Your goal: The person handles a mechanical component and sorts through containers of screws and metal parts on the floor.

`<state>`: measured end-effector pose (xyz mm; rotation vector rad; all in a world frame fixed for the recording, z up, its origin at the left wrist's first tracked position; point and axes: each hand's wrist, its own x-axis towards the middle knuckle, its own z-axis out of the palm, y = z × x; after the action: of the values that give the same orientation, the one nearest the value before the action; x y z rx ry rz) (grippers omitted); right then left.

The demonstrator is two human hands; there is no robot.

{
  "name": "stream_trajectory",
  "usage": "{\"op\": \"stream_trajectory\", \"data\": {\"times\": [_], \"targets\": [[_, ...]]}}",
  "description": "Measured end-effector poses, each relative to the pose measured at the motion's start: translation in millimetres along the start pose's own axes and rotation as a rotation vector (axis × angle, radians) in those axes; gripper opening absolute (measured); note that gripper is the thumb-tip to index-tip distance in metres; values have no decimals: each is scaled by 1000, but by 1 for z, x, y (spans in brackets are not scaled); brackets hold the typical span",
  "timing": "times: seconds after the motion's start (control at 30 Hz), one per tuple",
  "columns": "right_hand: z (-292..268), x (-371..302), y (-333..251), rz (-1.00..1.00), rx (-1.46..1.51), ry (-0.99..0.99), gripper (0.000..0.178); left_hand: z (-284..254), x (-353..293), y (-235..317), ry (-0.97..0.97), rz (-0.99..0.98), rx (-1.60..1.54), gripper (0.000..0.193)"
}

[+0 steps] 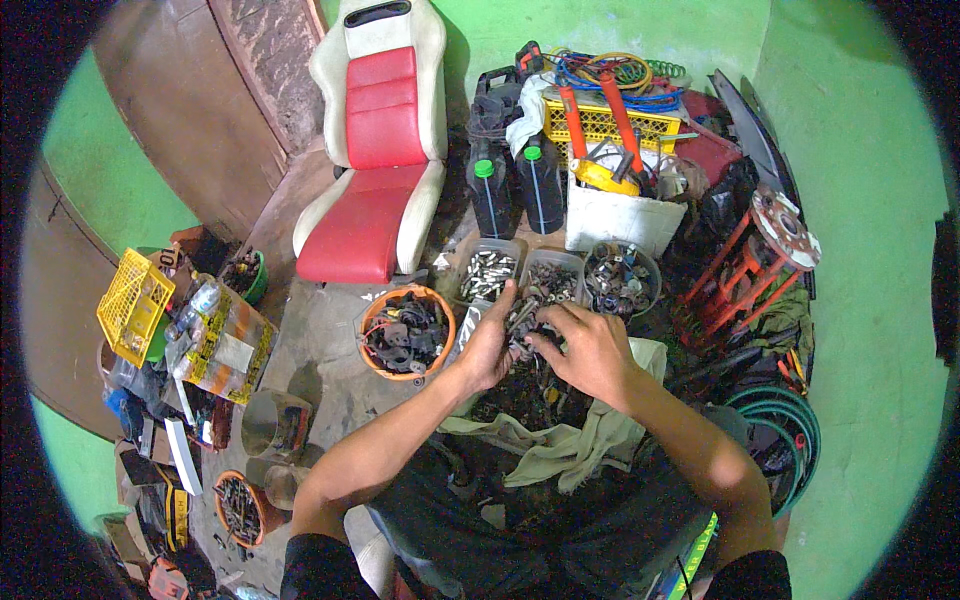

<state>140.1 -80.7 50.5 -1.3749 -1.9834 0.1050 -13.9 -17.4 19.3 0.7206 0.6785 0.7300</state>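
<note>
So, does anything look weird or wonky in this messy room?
Yes. A red and white car seat stands on the floor with no car around it, which looks odd. On the left, a yellow crate looks tipped at a slant among the piled clutter, instead of sitting flat.

The small parts you hold look dull grey; the pieces in the tub beyond gleam silver. Your sleeves are black, and the cloth before you is pale olive. You face a white seat with red panels, black bottles with green caps, an orange bowl, a yellow crate and a bright green wall.
</note>
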Motion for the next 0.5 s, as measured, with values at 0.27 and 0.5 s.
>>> {"op": "stream_trajectory", "data": {"times": [0.27, 0.5], "targets": [[-11, 10, -6, 331, 570, -36, 18, 3, -4, 4, -78, -88, -251, 49], [-11, 7, 22, 745, 1684, 68, 21, -1, 2, 7, -34, -74, -372, 52]]}}
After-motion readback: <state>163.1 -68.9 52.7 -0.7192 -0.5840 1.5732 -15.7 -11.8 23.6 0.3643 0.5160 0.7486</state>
